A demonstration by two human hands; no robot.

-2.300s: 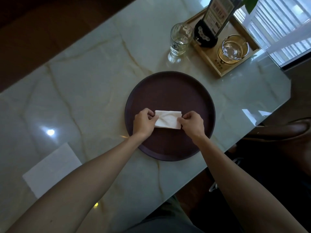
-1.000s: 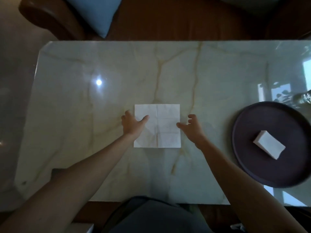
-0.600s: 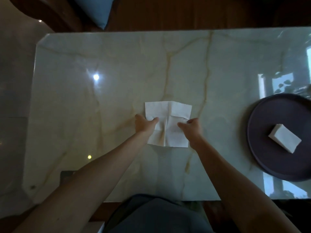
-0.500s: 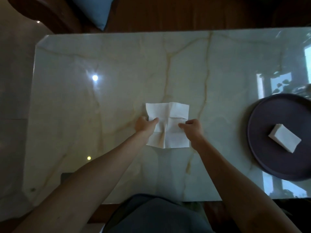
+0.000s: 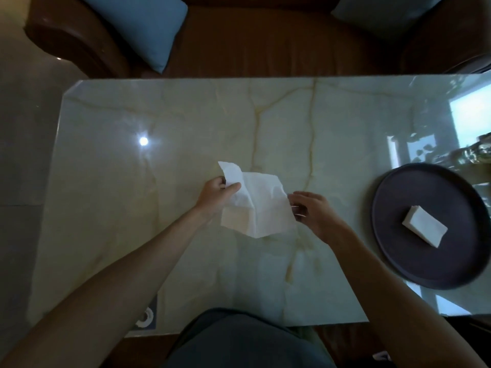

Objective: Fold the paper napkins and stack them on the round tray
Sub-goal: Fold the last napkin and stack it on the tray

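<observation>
Paper is the matter in hand: a thin white square napkin [image 5: 259, 205], creased down its middle, is lifted partly off the pale veined marble table [image 5: 186, 128] between the two hands. The left hand [image 5: 218, 193] pinches the napkin's left edge between thumb and fingers, with the upper left corner curling up above the thumb. The right hand [image 5: 309, 208] is at the right edge, fingers curled toward the sheet, though whether it actually pinches the paper cannot be told. The centre crease runs away from the person, so the fold likely calls for carrying one side edge across to meet the other; the left hand already has its edge raised and seems better placed to lead. Well apart to the right sits the dark round tray [image 5: 398, 261], carrying one folded white napkin block [image 5: 424, 226], nearer the right hand for the later stacking.
</observation>
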